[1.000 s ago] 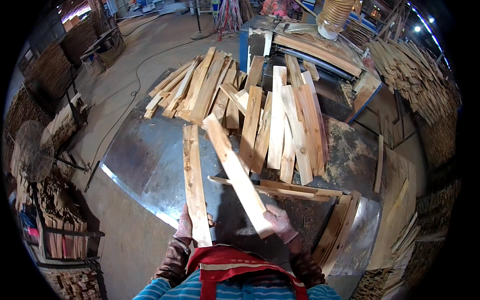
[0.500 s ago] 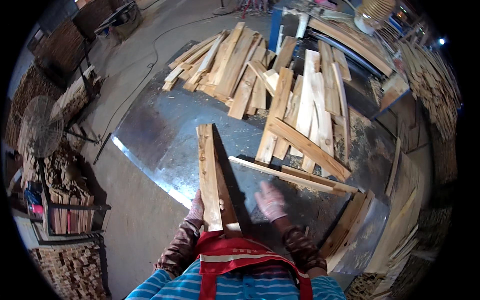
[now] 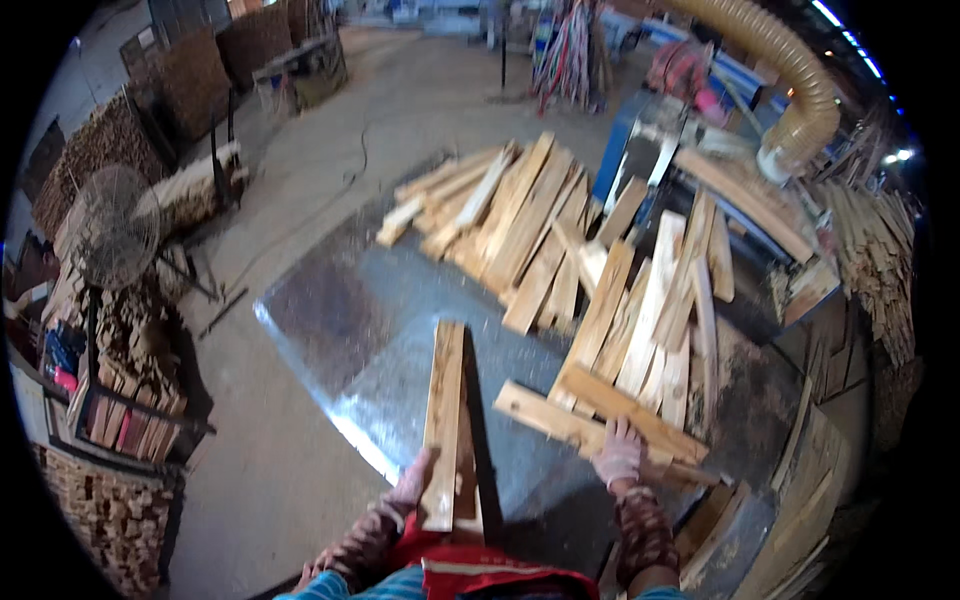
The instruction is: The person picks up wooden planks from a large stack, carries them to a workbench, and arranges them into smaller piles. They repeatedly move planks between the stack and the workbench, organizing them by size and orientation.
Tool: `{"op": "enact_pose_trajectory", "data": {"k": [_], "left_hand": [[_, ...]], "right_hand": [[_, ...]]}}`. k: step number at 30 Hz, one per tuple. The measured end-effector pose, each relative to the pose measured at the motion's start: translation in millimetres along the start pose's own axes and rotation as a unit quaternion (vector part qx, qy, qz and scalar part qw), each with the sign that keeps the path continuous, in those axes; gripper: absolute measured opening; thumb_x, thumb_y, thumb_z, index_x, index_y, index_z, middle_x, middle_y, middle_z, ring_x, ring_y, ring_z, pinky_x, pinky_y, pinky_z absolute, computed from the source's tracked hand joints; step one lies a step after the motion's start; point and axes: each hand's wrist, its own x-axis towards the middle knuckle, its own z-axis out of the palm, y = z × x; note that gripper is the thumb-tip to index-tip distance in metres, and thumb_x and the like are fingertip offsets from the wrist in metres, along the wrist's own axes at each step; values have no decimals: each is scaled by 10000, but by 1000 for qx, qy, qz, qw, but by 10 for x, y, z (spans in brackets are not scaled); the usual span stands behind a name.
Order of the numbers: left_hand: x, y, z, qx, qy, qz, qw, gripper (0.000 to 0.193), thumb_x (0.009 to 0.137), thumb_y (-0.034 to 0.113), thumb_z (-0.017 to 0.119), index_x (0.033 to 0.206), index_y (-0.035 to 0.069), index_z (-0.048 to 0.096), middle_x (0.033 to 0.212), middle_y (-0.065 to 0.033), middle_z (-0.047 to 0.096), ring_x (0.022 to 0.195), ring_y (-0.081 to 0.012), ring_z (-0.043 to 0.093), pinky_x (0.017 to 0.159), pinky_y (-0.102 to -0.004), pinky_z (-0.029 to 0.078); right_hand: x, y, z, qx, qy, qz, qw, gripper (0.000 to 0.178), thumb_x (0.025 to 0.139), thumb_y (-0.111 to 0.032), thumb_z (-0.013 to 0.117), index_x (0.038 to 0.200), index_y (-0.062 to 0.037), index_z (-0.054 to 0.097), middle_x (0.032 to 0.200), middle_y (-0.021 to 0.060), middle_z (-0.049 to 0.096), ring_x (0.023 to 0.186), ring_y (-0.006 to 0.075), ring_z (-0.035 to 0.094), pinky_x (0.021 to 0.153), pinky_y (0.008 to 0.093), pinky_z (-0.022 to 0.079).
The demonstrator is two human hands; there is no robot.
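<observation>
My left hand (image 3: 412, 478), in a pale glove, is closed around the left edge of a wooden plank (image 3: 443, 410). That plank points away from me, and a second board (image 3: 466, 470) lies under it, partly hidden. Out to the right, my gloved right hand (image 3: 620, 456) grips the near side of another plank (image 3: 548, 416) with its fingers over the top. This plank lies crosswise with its broad face showing. Just beyond it, a slanting board (image 3: 636, 412) rests across the ends of several others.
A large heap of planks (image 3: 520, 225) covers the far part of the dark metal table (image 3: 345, 330). Beyond its right side stands a machine (image 3: 745, 215) with a ribbed yellow hose (image 3: 805, 95). A fan (image 3: 112, 228) and stacked wood line the left side.
My right hand has moved right and taken hold of the crosswise plank, which has turned from its narrow edge to its broad face. My left hand stays on its plank. The view has tilted up.
</observation>
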Motion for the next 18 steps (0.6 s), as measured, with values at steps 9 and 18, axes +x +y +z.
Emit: {"op": "enact_pose_trajectory", "data": {"k": [9, 18], "left_hand": [[173, -118, 207, 111, 203, 21, 973, 436, 935, 289, 631, 1238, -24, 626, 1111, -84, 689, 993, -185, 652, 857, -303, 525], [371, -601, 90, 190, 141, -15, 971, 288, 886, 242, 680, 1019, -14, 685, 860, -24, 655, 760, -141, 582, 706, -294, 474]], "right_hand": [[27, -46, 355, -4, -117, 31, 993, 669, 747, -425, 690, 1289, -65, 533, 1306, 159, 548, 1160, 337, 554, 1014, 432, 408], [-441, -414, -93, 454, -112, 140, 873, 589, 707, -415, 798, 1116, -19, 647, 1097, 228, 667, 1054, 364, 640, 908, 440, 501]]}}
